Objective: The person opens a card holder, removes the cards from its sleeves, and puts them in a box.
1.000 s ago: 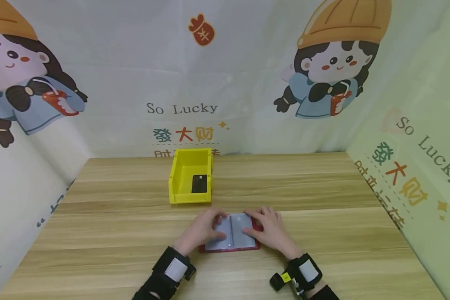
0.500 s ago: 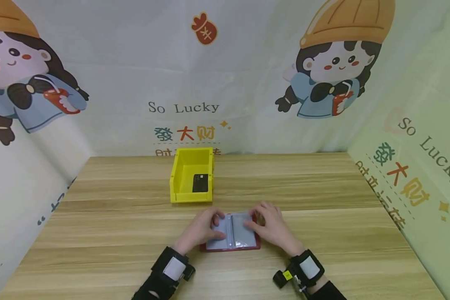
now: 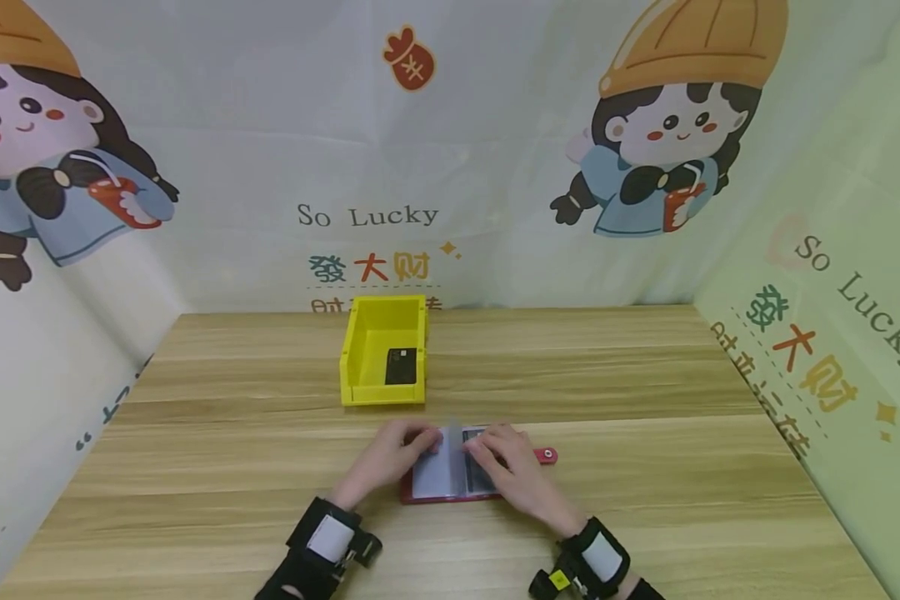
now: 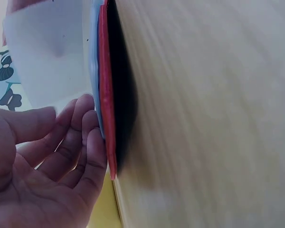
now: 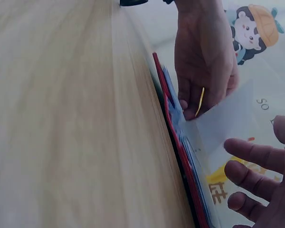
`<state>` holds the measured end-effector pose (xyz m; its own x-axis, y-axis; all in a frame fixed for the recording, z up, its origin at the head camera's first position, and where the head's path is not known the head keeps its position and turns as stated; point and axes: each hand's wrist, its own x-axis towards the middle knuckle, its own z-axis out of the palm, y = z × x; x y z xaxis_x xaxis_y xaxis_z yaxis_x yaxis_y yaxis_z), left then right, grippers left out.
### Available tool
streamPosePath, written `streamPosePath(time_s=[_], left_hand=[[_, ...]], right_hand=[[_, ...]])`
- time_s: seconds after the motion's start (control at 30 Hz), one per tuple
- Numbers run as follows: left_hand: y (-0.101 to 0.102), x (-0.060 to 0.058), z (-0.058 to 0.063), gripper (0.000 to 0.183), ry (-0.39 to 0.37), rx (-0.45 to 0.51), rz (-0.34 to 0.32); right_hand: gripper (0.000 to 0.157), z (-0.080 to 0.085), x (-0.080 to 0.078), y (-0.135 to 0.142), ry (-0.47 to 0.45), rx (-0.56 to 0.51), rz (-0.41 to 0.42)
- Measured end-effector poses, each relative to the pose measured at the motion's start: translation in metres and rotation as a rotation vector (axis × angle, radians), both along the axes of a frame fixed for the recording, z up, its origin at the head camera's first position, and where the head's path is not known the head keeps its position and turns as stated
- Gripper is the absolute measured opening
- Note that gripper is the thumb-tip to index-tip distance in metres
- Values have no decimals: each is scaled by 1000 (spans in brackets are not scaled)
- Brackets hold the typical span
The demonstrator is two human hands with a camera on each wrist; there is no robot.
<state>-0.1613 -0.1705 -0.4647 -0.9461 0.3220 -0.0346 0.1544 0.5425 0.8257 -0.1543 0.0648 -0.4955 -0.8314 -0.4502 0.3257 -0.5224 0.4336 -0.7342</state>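
A small red-covered card holder (image 3: 433, 479) with clear plastic sleeves lies open on the table. One translucent sleeve page (image 4: 52, 52) stands raised near its middle; a dark insert (image 3: 480, 477) shows on the right side. My left hand (image 3: 392, 457) is at the far left part of the holder, thumb and fingers loosely bent, fingertips by the sleeves' edge in the left wrist view. My right hand (image 3: 513, 471) reaches over the right half, its fingertips (image 5: 232, 145) extended against or close to the raised page. It partly hides the right cover.
Behind the holder stands a yellow bin (image 3: 363, 393) with a black card (image 3: 401, 367) inside. A red snap strap (image 3: 546, 456) sticks out right of the holder. Printed cloth (image 3: 495, 167) walls the wooden table (image 3: 645, 375) at the back and sides.
My right hand has moved left across the holder, and a sleeve page now stands raised. The dark insert and the snap strap have come into view. My left hand has shifted slightly left.
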Motion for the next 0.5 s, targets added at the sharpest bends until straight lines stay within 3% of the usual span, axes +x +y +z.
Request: streamPosePath(time_s=[0.1,0.27,0.5], left_hand=[[-2,1,2,30,-10,22,17],[-1,4,4,28,-55,33,124],[1,4,6,18,-10,-49,189]], right_hand=[[28,-1,1,-5,21,45,26],[28,-3,1,-8,-21,124,49],[30,-3,0,-10,-41,195,83]])
